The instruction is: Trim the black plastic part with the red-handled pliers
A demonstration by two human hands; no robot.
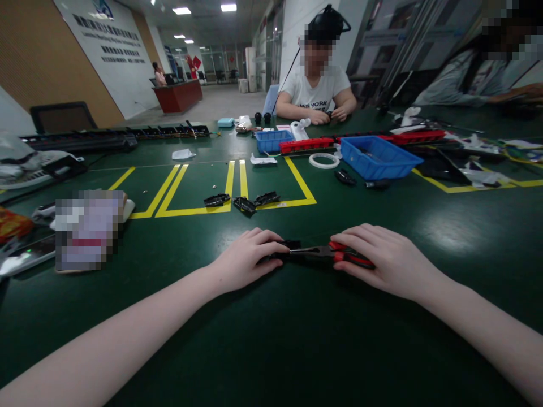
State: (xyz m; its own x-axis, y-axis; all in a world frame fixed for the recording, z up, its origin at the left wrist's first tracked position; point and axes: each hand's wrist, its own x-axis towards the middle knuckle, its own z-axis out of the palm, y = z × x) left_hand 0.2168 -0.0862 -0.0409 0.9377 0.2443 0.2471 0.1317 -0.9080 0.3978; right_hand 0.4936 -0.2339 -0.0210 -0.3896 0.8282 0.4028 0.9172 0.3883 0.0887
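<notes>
My right hand (pixel 384 257) is closed around the red and black handles of long-nose pliers (pixel 311 252), whose jaws point left. The tips of the pliers meet a small black plastic part (pixel 292 244). My left hand (pixel 252 257) pinches that part between thumb and fingers, covering most of it. Both hands rest low over the green table. Beyond them lie several similar black plastic pieces (pixel 245 204) by the yellow tape lines. Whether the jaws grip the part cannot be made out.
A large blue bin (pixel 377 158) and a smaller blue bin (pixel 274 140) stand farther back. Near them are a white tape roll (pixel 323 161) and a red strip (pixel 307 145). A phone-like object (pixel 89 232) lies at left. A person (pixel 316 90) sits opposite.
</notes>
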